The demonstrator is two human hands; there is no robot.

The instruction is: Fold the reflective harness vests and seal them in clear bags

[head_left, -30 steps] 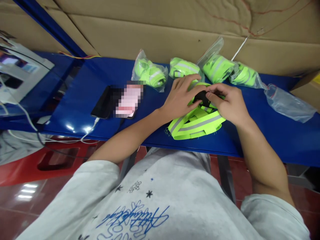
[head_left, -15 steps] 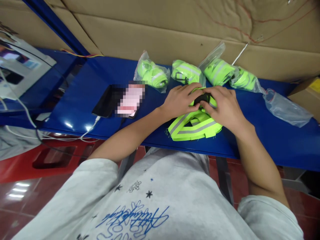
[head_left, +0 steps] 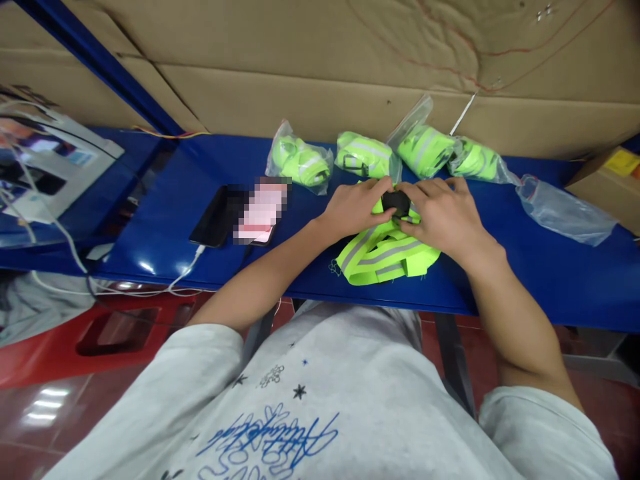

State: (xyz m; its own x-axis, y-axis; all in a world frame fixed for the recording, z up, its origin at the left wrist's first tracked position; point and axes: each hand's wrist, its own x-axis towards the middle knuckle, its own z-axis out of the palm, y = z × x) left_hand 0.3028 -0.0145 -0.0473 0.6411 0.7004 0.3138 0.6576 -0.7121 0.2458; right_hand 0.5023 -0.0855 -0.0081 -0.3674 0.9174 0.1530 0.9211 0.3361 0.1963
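Both my hands are at a bright yellow-green reflective strap point(head_left: 395, 257) with grey stripes, bunched on the blue table before me. A round black piece point(head_left: 395, 203) sits on the strap between my fingertips. My left hand point(head_left: 356, 208) pinches the strap at the left of that piece, thumb and forefinger close together. From the right, my right hand point(head_left: 439, 217) grips the strap beside the black piece, its fingers curled over. The lower loops of the strap lie loose below my hands, with frayed threads at the left end. My palms hide part of the strap.
Several clear bags of folded yellow-green straps point(head_left: 303, 160) line the back of the blue table point(head_left: 530, 280). An empty plastic bag point(head_left: 565, 210) lies right of them. Left are a black phone point(head_left: 217, 217) on a white cable and a lit phone point(head_left: 263, 213). A cardboard box point(head_left: 607, 187) stands far right.
The black piece now shows more fully between my hands, and my fingers have shifted around it. The whole view has tilted slightly.
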